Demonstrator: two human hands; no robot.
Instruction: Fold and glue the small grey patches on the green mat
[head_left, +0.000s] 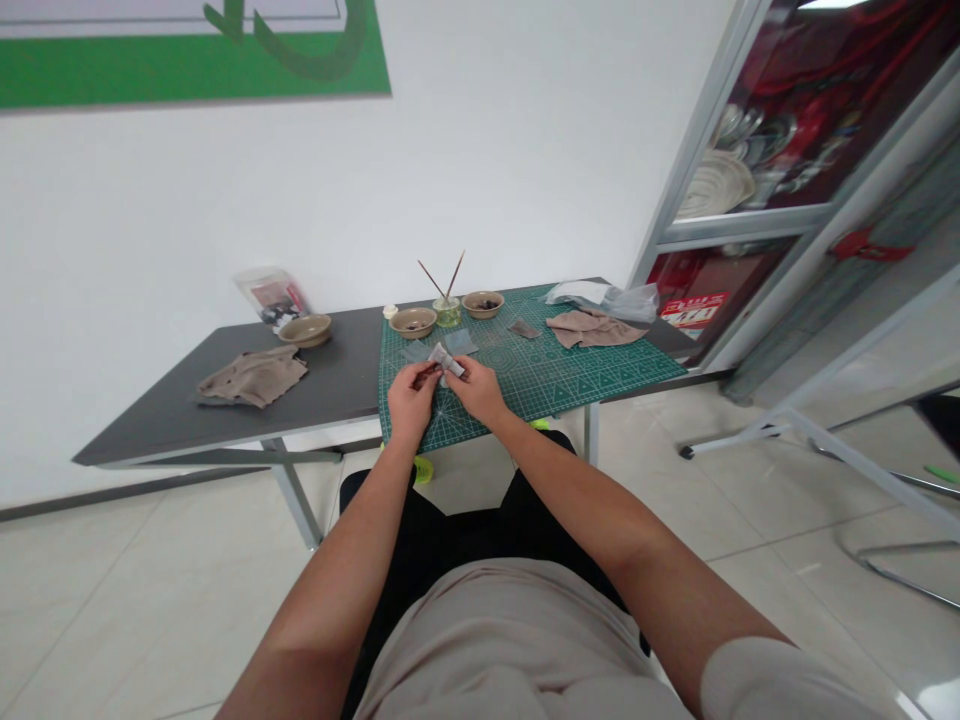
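Both arms of the person reach forward from the body, and they come together low in front of the chest. The left forearm goes up and inward, and the right forearm comes inward from the other side, so the two arms make a narrow V shape. The left hand and the right hand are bare and stay just beside each other, with their backs turned upward. The wrists are only a little bent. On both hands the fingers are curled and pinch together at the tips.
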